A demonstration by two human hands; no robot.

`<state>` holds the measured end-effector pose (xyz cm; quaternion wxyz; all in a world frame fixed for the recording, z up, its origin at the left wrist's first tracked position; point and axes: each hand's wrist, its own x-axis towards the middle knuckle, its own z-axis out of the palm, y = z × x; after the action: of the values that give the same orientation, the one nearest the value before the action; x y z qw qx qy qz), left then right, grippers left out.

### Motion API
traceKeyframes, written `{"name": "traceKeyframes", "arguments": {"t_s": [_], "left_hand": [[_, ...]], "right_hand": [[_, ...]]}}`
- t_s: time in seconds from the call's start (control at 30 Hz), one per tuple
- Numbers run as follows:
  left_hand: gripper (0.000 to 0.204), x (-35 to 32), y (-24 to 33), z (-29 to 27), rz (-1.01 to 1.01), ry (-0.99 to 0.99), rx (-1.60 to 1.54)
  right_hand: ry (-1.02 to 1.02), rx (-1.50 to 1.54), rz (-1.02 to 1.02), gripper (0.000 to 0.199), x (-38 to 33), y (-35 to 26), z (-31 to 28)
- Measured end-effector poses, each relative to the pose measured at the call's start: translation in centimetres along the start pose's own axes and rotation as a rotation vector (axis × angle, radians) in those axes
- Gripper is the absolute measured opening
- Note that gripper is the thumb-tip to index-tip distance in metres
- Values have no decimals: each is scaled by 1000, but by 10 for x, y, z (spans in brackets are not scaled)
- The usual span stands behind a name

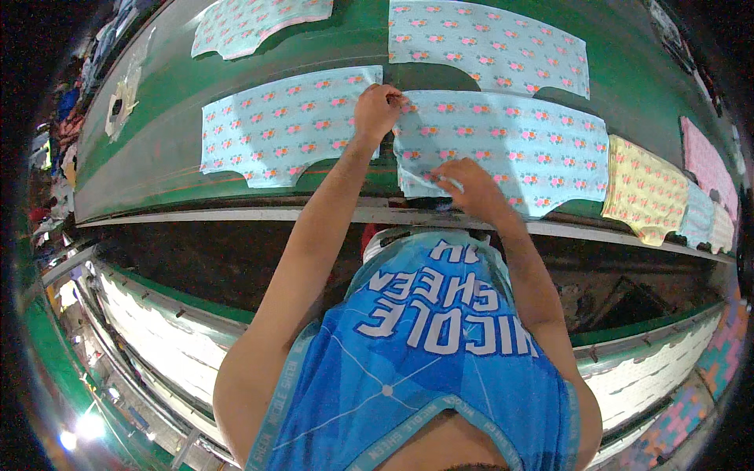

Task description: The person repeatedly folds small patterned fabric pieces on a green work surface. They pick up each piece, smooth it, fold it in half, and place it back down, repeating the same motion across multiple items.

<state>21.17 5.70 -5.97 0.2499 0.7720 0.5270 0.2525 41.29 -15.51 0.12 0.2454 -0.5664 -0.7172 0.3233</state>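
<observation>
A light blue cut fabric piece [518, 149] with pink and orange flowers lies in front of me, seemingly on top of others, as layered edges show at its left side. At its far left corner, my left hand [377, 114] is closed with the fingertips pinching the cloth. My right hand [471, 190] is closed too, its thumb and fingers gripping the near left edge, where the cloth is slightly lifted. A matching floral piece [275, 129] lies flat to the left, partly beneath my left wrist.
More blue floral pieces lie farther back, one at the right [487, 43] and one at the left [259, 23]. Yellow floral pieces [648, 188] and a pink piece [707, 161] lie to the right. The green table [157, 169] ends at a pale metal rail [259, 216] before me.
</observation>
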Motion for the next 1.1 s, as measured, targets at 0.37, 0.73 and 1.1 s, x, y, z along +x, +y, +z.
{"name": "traceKeyframes", "arguments": {"t_s": [0.37, 0.73, 1.1], "left_hand": [[15, -7, 23, -3, 65, 41, 169], [17, -17, 39, -3, 26, -39, 341], [28, -98, 178, -3, 435, -310, 105]], "right_hand": [[354, -216, 68, 19, 9, 105, -92], [341, -307, 27, 23, 36, 125, -80], [419, -139, 110, 51, 13, 120, -87]]}}
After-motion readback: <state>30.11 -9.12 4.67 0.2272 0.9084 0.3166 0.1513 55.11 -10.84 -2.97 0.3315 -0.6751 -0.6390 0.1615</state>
